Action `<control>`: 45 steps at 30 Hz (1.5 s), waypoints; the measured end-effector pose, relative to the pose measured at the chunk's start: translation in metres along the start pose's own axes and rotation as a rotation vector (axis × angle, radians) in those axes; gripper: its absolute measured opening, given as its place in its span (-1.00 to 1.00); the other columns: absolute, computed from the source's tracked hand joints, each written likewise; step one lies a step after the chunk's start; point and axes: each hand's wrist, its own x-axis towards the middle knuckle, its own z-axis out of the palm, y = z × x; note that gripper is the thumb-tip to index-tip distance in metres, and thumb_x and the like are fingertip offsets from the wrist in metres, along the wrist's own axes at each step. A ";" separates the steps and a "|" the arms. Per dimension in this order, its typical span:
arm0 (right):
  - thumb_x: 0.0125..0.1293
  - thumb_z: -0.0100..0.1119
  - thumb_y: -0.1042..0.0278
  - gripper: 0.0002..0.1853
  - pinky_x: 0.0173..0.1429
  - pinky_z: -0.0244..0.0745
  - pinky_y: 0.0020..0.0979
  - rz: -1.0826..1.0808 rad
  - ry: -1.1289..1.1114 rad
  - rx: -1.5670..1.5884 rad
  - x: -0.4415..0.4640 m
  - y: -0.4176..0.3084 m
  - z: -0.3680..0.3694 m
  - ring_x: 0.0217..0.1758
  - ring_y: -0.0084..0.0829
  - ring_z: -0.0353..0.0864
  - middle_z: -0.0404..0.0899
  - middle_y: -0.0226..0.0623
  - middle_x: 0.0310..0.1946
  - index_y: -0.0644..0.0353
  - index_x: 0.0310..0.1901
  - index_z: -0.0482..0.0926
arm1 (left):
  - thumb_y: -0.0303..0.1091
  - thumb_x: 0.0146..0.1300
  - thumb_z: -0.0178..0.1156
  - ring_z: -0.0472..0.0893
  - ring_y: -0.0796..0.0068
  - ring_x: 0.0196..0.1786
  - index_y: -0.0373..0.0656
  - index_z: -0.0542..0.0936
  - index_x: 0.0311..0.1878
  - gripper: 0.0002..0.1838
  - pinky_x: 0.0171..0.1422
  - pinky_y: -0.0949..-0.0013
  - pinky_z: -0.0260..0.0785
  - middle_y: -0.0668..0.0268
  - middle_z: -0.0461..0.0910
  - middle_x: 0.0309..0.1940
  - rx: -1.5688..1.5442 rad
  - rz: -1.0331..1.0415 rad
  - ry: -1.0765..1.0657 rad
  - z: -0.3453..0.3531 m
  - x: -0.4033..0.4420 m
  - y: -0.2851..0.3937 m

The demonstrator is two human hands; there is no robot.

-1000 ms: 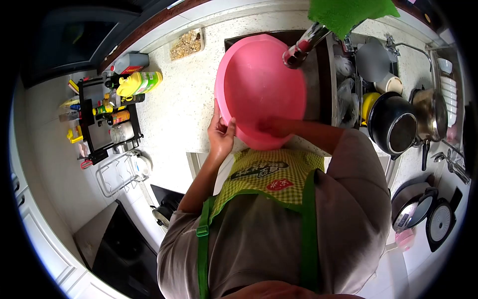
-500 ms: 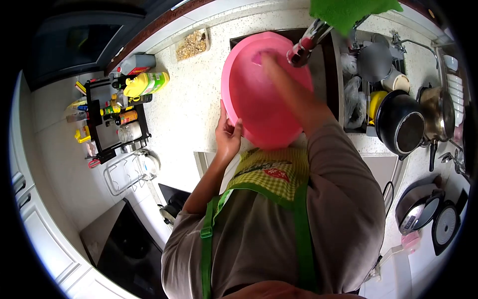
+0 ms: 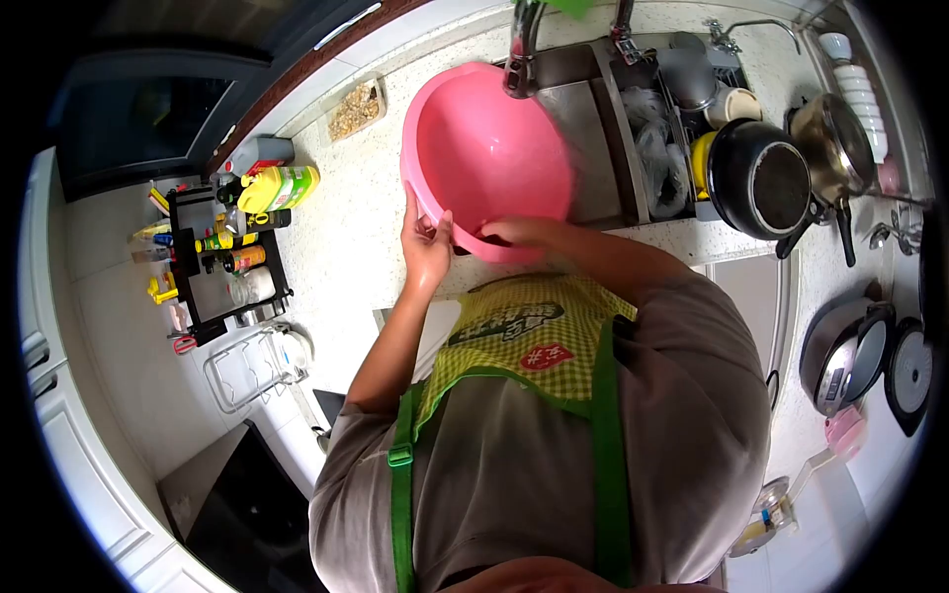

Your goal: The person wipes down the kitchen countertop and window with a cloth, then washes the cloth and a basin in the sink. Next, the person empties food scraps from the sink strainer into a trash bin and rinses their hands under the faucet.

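Pink basin [image 3: 494,168] is sitting at the sink, covering the sink's left part and reaching over the speckled tabletop [image 3: 341,193] in front of the person; the clock directions here are running from its middle.

Going from the left, a black rack [image 3: 185,255] with bottles and jars is standing between eight and nine o'clock. A large yellow bottle [image 3: 287,188] is showing beside it at nine, and a clear container [image 3: 382,99] is holding small pale bits toward ten. At seven o'clock the left hand [image 3: 427,247] is pinching the basin's rim, the thumb lying on the basin side and the index finger stretching along the outside. A yellow checked apron [image 3: 499,326] is hanging at six, just below the basin. The right hand [image 3: 516,232] is reaching inside the near wall at six o'clock, its fingers bending downward; whether they are gripping anything, one cannot tell. A metal faucet [image 3: 521,64] is hanging over the rim between twelve and one.

Toward three o'clock the bare part of the sink [image 3: 583,124] is showing; farther that way, plastic bags [image 3: 664,173], an overturned black pot [image 3: 761,178] and a steel pot [image 3: 830,148] are following in turn.
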 end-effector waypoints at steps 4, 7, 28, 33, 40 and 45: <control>0.40 -0.03 -0.08 -0.41 0.24 0.30 -0.42 -0.271 0.276 -0.009 -0.065 -0.023 0.010 0.11 -0.45 0.45 0.50 -0.27 0.12 0.29 0.23 0.38 | -0.66 0.27 0.11 0.38 0.73 -0.56 -0.11 -0.08 0.51 -0.17 -0.48 0.62 0.27 0.39 0.54 -0.49 0.072 0.046 -0.029 0.020 0.021 0.021; 0.28 0.16 -0.13 -0.36 0.07 0.41 -0.37 -0.398 0.427 -0.382 -0.079 -0.018 0.012 -0.02 -0.37 0.55 0.59 -0.21 -0.06 0.29 0.15 0.43 | -0.62 0.30 0.11 0.42 0.75 -0.57 -0.14 0.11 0.47 -0.30 -0.55 0.65 0.21 0.31 0.62 -0.43 0.115 -0.004 -0.091 0.031 0.059 0.007; -0.13 0.38 -0.14 -0.47 -0.10 0.44 -0.10 -0.564 0.894 -1.292 -0.127 -0.121 -0.043 -0.19 -0.04 0.58 0.60 -0.06 -0.31 0.20 -0.33 0.59 | 0.12 0.13 0.33 0.59 0.42 -0.42 -0.22 0.71 -0.29 -0.51 -0.23 0.31 0.45 0.19 0.63 -0.55 0.805 0.182 -0.816 0.033 0.098 0.065; -0.13 0.44 -0.12 -0.32 0.07 0.30 -0.16 -0.721 1.028 -1.264 -0.141 -0.117 -0.068 -0.03 -0.14 0.37 0.40 -0.17 -0.14 0.21 -0.10 0.43 | 0.02 0.23 0.29 0.45 0.68 -0.61 -0.27 0.65 -0.46 -0.55 -0.49 0.50 0.32 0.39 0.54 -0.66 0.583 -0.024 -0.644 0.037 0.102 0.048; 0.09 0.36 0.04 -0.59 -0.01 0.38 -0.15 -0.800 1.557 -0.823 -0.152 -0.067 -0.107 -0.12 -0.06 0.50 0.52 -0.10 -0.24 0.18 -0.18 0.53 | 0.11 0.25 0.23 0.53 0.66 -0.57 -0.27 0.67 -0.44 -0.47 -0.42 0.50 0.40 0.34 0.61 -0.61 0.501 -0.105 -0.655 0.040 0.121 0.056; 0.17 0.29 0.08 -0.66 -0.12 0.48 -0.19 -0.698 1.696 -0.663 -0.167 -0.048 -0.127 -0.22 -0.07 0.58 0.58 -0.06 -0.30 0.21 -0.24 0.58 | 0.11 0.23 0.25 0.56 0.62 -0.55 -0.29 0.67 -0.38 -0.48 -0.40 0.49 0.43 0.29 0.63 -0.54 0.431 -0.227 -0.591 0.059 0.131 0.062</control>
